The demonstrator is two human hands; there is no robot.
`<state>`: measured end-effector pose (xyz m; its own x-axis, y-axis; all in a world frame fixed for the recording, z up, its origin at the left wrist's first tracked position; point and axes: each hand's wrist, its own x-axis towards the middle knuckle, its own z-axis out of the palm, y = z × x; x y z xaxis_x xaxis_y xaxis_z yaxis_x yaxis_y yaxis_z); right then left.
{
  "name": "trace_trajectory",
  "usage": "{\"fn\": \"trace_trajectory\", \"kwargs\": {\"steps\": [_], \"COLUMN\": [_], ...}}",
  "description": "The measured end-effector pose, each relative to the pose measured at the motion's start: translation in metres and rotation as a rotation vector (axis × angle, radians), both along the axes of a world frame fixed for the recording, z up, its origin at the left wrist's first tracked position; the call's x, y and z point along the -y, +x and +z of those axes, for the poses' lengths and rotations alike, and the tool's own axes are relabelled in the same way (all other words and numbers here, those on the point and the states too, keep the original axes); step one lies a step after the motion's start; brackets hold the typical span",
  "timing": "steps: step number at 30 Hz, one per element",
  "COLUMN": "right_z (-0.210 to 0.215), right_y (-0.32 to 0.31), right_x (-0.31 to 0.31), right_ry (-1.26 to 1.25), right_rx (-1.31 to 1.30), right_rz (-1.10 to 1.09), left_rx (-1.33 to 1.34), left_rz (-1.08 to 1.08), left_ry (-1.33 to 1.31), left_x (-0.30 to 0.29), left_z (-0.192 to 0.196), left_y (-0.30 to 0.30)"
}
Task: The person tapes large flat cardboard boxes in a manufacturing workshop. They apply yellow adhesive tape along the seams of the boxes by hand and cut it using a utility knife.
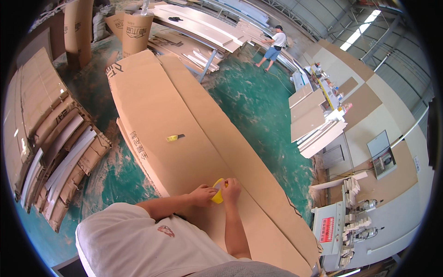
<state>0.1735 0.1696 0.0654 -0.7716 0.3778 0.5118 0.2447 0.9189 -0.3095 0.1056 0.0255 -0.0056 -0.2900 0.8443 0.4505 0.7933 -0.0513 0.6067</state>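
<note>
My left hand (203, 195) grips the near left side of a yellow roll of tape (217, 198), fingers closed against it. On the roll's right side, my right hand (231, 190) is closed at its upper edge, fingertips pinched together; whether a loose tape end is between them is too small to see. Both hands are just over a long brown cardboard sheet (184, 106) with a fold line running along its length. Farther up the cardboard, to the left, lies a yellow utility knife (175, 137) with its dark end pointing right.
Stacked wrapped boards (69, 152) stand at the left. Behind are an upright cardboard roll (137, 34) and a table with long panels (198, 25). Another person (275, 46) works at the far right. A grey machine (332, 228) and a stack of boards (323, 136) line the right side of the green floor (258, 111).
</note>
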Motion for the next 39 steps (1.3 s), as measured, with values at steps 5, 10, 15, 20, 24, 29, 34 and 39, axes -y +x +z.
{"fn": "trace_trajectory", "kwargs": {"steps": [5, 10, 15, 20, 24, 29, 34, 39], "right_z": [0.007, 0.01, 0.008, 0.02, 0.014, 0.01, 0.01, 0.007], "right_y": [-0.004, 0.001, 0.009, -0.001, 0.003, 0.0, 0.002, 0.005], "right_x": [0.008, 0.023, 0.022, 0.038, 0.021, 0.009, 0.02, 0.025], "right_ry": [0.185, 0.248, 0.111, 0.189, 0.057, -0.04, -0.076, -0.076], "right_rx": [0.029, -0.036, -0.062, -0.166, -0.085, 0.072, -0.098, -0.127], "right_rz": [0.062, 0.136, 0.138, 0.112, 0.13, 0.188, 0.129, 0.172], "left_rx": [-0.091, 0.225, 0.131, -0.041, 0.006, -0.046, -0.047, -0.03], "left_rz": [0.007, 0.063, -0.033, 0.03, -0.026, -0.005, -0.01, -0.038], "left_ry": [-0.204, -0.275, -0.075, -0.142, -0.178, -0.22, -0.231, -0.227], "left_x": [-0.004, -0.015, -0.006, -0.003, -0.005, 0.0, 0.005, 0.01], "left_z": [0.01, 0.019, 0.002, 0.003, 0.022, 0.022, 0.031, 0.032], "left_y": [-0.004, -0.018, -0.021, -0.013, -0.005, -0.003, 0.0, 0.0]}}
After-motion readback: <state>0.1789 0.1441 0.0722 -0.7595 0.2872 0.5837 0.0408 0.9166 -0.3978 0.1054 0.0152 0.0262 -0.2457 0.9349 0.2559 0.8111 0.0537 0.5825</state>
